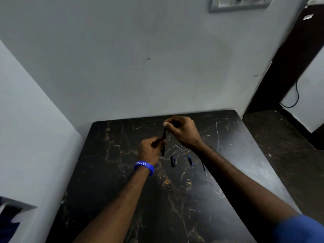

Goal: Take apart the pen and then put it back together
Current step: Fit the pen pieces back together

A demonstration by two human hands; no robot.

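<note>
My left hand (pixel 151 148) grips a black pen barrel (pixel 164 144) that stands nearly upright above the dark table (pixel 122 172). My right hand (pixel 180 130) pinches the barrel's top end between thumb and fingers. On the table to the right of the barrel lie a short black pen part (pixel 173 161), a small blue pen part (pixel 190 160) and a thin refill (pixel 204 170), all apart from each other. What the right fingers hold at the barrel's tip is hidden.
The table is black marble with gold veins and white scratches, pushed against a grey wall. A blue wristband (pixel 144 167) is on my left wrist. The floor (pixel 289 146) drops off beyond the table's right edge, by a dark door frame.
</note>
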